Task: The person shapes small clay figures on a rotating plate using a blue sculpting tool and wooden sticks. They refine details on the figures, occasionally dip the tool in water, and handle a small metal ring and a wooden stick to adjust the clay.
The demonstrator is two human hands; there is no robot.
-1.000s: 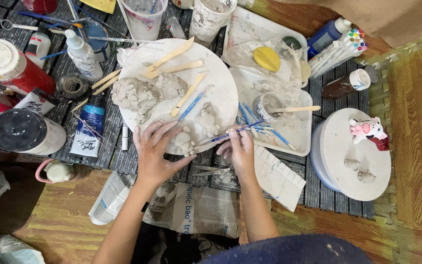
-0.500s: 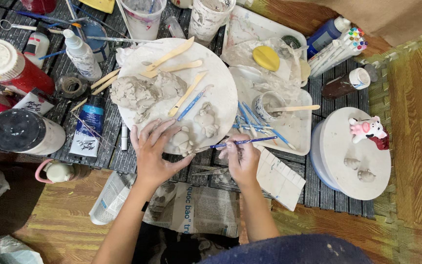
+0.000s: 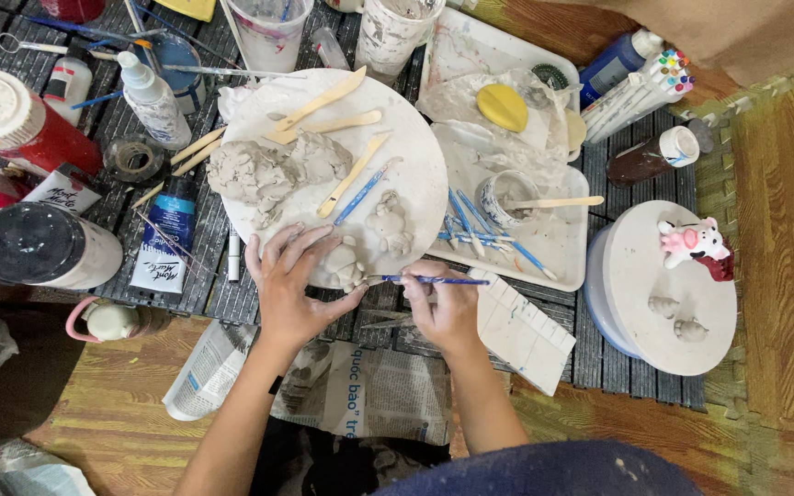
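While both hands work at the near edge of the round board, the scene reads so:
Left hand (image 3: 291,289): fingers spread, curled round the side of a small grey clay figure (image 3: 345,264), thumb beneath it.
Right hand (image 3: 443,303): fingers pressed together, pinching a blue-handled tool (image 3: 434,280) that lies level, its tip at the figure.
Clay figure: on the near rim of the white round board (image 3: 415,147), between the two hands.
On the board: a second small clay figure (image 3: 388,223), a big clay lump (image 3: 264,172), wooden sticks (image 3: 323,99).
Right side: a white tray (image 3: 562,239) just beside the board; a round stand (image 3: 640,276) carrying a painted pink figurine (image 3: 691,243).
Underfoot: newspaper (image 3: 369,390) on wood flooring.
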